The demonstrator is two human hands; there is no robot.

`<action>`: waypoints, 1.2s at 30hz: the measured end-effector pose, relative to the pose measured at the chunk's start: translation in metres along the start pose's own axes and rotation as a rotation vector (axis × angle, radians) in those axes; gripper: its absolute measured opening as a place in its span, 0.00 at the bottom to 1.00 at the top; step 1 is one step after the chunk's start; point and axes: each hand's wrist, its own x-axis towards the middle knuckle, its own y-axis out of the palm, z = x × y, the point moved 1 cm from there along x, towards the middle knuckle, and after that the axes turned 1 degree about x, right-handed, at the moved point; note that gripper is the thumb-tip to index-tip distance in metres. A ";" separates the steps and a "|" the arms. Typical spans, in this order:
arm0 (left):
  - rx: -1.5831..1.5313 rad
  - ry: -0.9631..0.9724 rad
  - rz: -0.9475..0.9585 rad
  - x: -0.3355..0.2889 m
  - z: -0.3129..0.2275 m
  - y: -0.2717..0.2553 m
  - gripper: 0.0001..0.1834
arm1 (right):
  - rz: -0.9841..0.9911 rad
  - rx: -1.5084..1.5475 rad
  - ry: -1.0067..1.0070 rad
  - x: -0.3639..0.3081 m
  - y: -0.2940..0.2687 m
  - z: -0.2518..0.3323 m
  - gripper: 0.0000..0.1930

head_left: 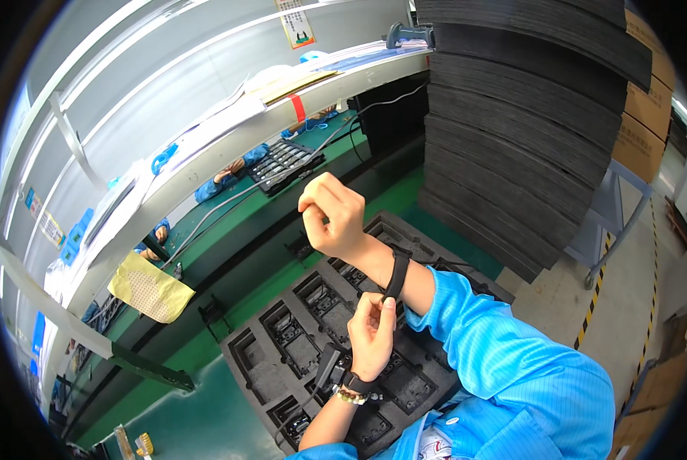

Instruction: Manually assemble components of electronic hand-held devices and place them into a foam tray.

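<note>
My right hand [334,216] is raised over a dark foam tray [240,364], its fingers curled into a loose fist with nothing visible in them. A black wrist strap [398,274] circles my right wrist. My left hand [372,337] pinches the lower edge of this strap between thumb and fingers. On my left wrist sit a black band with a small black device [332,366] and a beaded bracelet [351,395]. Below my hands, the tray's rectangular compartments hold black parts [290,336]; my arms hide some of them.
Tall stacks of dark foam sheets [512,138] stand at the right, beside a grey cart [605,218] and cardboard boxes [641,146]. A white shelf [343,86] crosses the left, with a yellow cloth [152,285] hanging there. Beyond it, other people's hands [228,172] work near a black tray [286,165].
</note>
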 end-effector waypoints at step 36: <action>0.001 0.008 0.128 0.010 -0.003 -0.016 0.09 | 0.216 0.719 0.751 0.021 0.001 0.000 0.11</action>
